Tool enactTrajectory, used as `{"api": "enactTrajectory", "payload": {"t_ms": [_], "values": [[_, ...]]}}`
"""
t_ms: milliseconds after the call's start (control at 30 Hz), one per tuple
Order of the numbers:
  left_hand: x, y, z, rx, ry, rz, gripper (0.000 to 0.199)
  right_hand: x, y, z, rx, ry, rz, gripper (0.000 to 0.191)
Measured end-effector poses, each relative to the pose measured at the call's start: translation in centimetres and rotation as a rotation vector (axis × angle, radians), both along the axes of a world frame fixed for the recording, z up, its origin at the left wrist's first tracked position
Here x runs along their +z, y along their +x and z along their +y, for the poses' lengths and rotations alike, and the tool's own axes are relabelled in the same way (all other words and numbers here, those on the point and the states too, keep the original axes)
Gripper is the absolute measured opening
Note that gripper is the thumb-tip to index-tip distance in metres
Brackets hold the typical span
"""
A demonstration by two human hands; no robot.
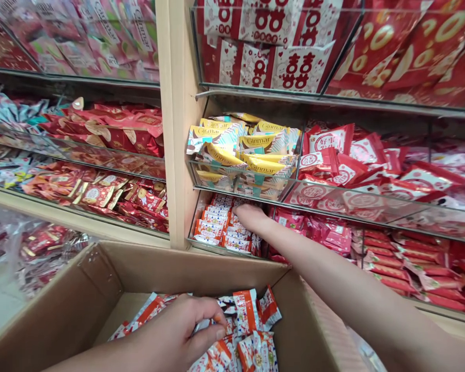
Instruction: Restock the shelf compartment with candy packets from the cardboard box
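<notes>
In the cardboard box, my left hand is over a pile of orange-and-white packets. Its thumb and index finger curl toward each other around part of a packet. My right hand reaches into the lower shelf compartment, where orange-and-white packets stand in rows. It touches or hovers just above the row at the back; its fingertips are hidden behind the hand and too small to make out.
Yellow packets fill the compartment above my right hand. Red-and-white packets lie right of them. A wooden post divides the shelves. Bagged red packets are at the left, beside the box.
</notes>
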State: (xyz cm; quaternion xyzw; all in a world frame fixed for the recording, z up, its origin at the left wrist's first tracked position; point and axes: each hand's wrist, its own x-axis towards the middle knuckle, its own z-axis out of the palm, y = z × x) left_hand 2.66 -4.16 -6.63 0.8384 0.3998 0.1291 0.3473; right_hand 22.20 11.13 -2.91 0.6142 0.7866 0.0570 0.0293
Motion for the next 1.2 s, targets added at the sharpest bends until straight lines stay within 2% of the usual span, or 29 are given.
{"api": "enactTrajectory", "payload": {"t_ms": [133, 233, 300, 367, 433, 500, 600, 667, 733, 800, 867, 933, 1000, 1100, 1200], "values": [[0.1, 0.0, -0.1, 0.004, 0.009, 0.012, 0.024, 0.2, 0.4, 0.2, 0.018, -0.009, 0.022, 0.028], [0.5, 0.0, 0.0, 0.039, 0.036, 0.001, 0.023, 0.9, 0.6, -0.6, 0.03, 0.024, 0.046, 0.023], [1.0, 0.0, 0.4, 0.097, 0.057, -0.065, 0.023, 1.5, 0.5, -2.3, 0.051, 0.079, 0.065, 0.021], [1.5, -0.1, 0.9, 0.186, 0.094, -0.181, 0.022, 1.7, 0.1, -5.0, 0.124, 0.157, 0.175, 0.021], [1.8, -0.2, 1.5, 0.28, 0.123, -0.316, 0.021, 1.2, -0.6, -8.4, 0.254, 0.193, 0.496, 0.027], [2.0, -0.3, 1.9, 0.354, 0.141, -0.444, 0.022, 0.1, -1.5, -11.6, 0.263, -0.006, 0.887, 0.032], [2.2, -0.3, 2.2, 0.437, 0.157, -0.577, 0.022, -2.0, -2.8, -14.6, 0.235, -0.462, 1.268, 0.06], [2.1, -0.4, 2.1, 0.467, 0.11, -0.608, 0.025, -2.9, -3.4, -15.3, 0.208, -0.703, 1.44, 0.053], [2.1, -0.5, 2.1, 0.472, 0.003, -0.613, 0.031, -3.4, -3.6, -15.3, 0.178, -0.795, 1.557, 0.042], [2.0, -0.6, 2.1, 0.462, -0.086, -0.607, 0.036, -3.6, -3.3, -15.0, 0.164, -0.756, 1.587, 0.036], [2.1, -0.7, 2.1, 0.398, -0.104, -0.579, 0.035, -3.7, -2.8, -14.8, 0.164, -0.69, 1.556, 0.032], [2.2, -0.7, 2.2, 0.289, -0.091, -0.517, 0.029, -3.9, -2.4, -14.8, 0.207, -0.61, 1.482, 0.027], [2.3, -0.6, 2.1, 0.231, -0.102, -0.459, 0.021, -4.0, -2.2, -15.0, 0.274, -0.481, 1.369, 0.024], [2.3, -0.5, 1.8, 0.258, -0.139, -0.433, 0.019, -4.1, -2.2, -15.2, 0.329, -0.3, 1.18, 0.018], [2.2, -0.5, 1.6, 0.248, -0.11, -0.411, 0.019, -4.2, -2.5, -15.4, 0.331, -0.237, 1.073, 0.019]]}}
